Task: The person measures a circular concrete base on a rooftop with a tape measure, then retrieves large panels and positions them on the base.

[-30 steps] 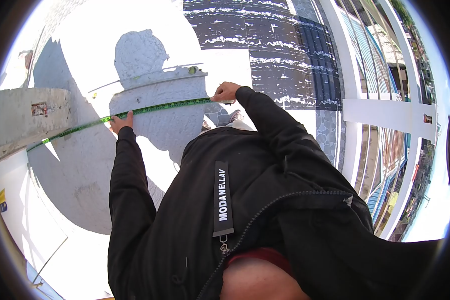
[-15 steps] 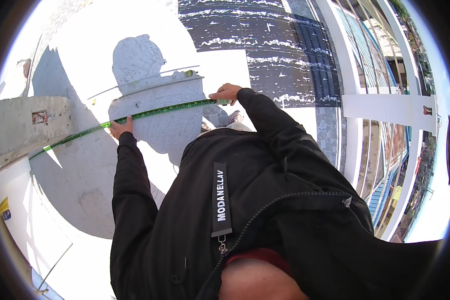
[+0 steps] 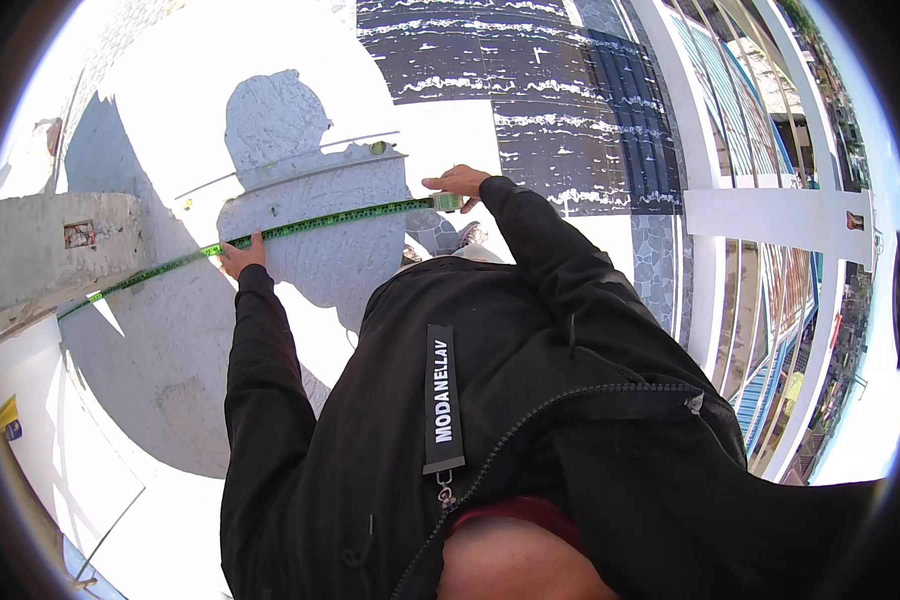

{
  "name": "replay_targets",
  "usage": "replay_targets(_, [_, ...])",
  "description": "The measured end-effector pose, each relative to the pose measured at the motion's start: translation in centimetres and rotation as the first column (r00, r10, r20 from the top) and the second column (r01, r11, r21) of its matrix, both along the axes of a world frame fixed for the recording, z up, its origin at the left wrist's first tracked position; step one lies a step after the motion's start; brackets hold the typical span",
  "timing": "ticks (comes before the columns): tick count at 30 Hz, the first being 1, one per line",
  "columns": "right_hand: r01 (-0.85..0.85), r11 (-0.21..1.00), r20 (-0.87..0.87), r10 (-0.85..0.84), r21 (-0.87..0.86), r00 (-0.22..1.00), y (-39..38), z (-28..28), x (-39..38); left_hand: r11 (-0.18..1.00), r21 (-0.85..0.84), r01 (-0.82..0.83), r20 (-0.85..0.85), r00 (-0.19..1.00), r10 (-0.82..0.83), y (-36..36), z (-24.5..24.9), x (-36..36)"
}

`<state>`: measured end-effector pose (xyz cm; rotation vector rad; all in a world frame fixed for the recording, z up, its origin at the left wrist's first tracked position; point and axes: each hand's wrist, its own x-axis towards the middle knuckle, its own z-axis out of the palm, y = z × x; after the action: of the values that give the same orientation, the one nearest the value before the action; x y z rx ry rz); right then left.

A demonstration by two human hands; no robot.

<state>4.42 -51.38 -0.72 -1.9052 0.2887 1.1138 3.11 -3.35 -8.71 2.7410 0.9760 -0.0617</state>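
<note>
A green tape measure blade (image 3: 330,217) stretches across the pale surface, from the lower left by the wall up to its case (image 3: 447,202). My left hand (image 3: 238,256) lies on the blade left of the middle, thumb and fingers apart, touching its lower edge. At the right end, my right hand (image 3: 458,184) is at the case, its fingers stretched out over the top and a fingertip below. How firmly it touches the case I cannot tell.
A metal straightedge (image 3: 320,170) lies above the tape. Dark streaked tiles (image 3: 580,120) are at the upper right, beside a white railing (image 3: 770,215). A concrete post (image 3: 70,245) is at the left. A shoe (image 3: 472,235) shows below the right hand.
The fingers of my right hand have loosened and lifted from the tape case, showing more of it. My left hand and the blade have hardly moved.
</note>
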Motion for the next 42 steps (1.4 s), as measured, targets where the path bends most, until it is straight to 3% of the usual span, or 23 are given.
replay_targets(17, [0.127, 0.985, -0.034, -0.124, 0.118, 0.992, -0.3, -0.3, -1.0, 1.0, -0.002, 0.028, -0.052, 0.998, -0.029, -0.3, 1.1, -0.1])
replay_targets(23, [0.047, 0.986, 0.096, -0.062, 0.159, 0.993, -0.7, 0.4, -1.4, 0.999, 0.008, 0.034, -0.075, 0.997, -0.033, -0.4, 1.4, -0.1])
replay_targets(25, [-0.079, 0.985, 0.206, 0.046, 0.154, 0.977, -0.8, 0.3, -1.5, 1.0, 0.007, 0.03, -0.071, 0.997, -0.03, -0.7, 1.8, -0.2])
replay_targets(26, [-0.08, 0.985, 0.206, 0.047, 0.153, 0.977, -0.8, 0.2, -1.5, 1.0, 0.004, 0.021, -0.08, 0.997, -0.021, -0.9, 2.0, -0.1])
replay_targets(28, [0.095, 0.986, 0.059, -0.104, 0.14, 0.993, -0.6, 0.0, -1.3, 1.0, 0.001, 0.01, -0.088, 0.996, -0.009, -0.4, 1.2, -0.1])
replay_targets(42, [0.125, 0.987, 0.018, -0.128, 0.105, 0.992, -0.5, -0.5, -1.1, 0.998, 0.048, 0.028, -0.023, 0.999, -0.027, 0.2, 0.1, 0.0])
